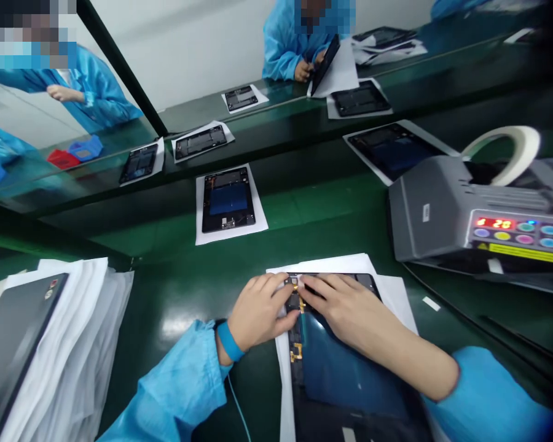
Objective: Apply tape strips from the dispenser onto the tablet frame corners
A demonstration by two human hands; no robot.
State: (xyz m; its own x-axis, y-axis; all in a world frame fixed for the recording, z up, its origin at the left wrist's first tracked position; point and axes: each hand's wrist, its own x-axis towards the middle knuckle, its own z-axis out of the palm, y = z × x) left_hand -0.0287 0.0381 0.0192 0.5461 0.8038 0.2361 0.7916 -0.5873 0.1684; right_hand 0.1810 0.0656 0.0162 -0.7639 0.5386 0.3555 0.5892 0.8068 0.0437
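An opened tablet (pixel 354 374) lies on white sheets (pixel 399 301) in front of me, its dark inside facing up with a large blue-black panel and orange flex cables along the left side. My left hand (pixel 258 310) grips the tablet's upper left corner, fingers curled at the edge and thumb resting on the inner parts. Over the top of the tablet bends my right hand (pixel 345 304), its fingertips closed together by a small pale spot near that corner. Whatever sits between those fingertips is too small to make out. A blue wrist strap (pixel 230 341) circles my left wrist.
A grey tape dispenser (pixel 433 209) with a lit display stands at right, a tape roll (pixel 516 153) on top. Stacked tablets and white sheets (pixel 74 344) fill the left. Another opened tablet (pixel 228 199) lies ahead; more line the shelf. Co-workers (pixel 290 43) sit beyond.
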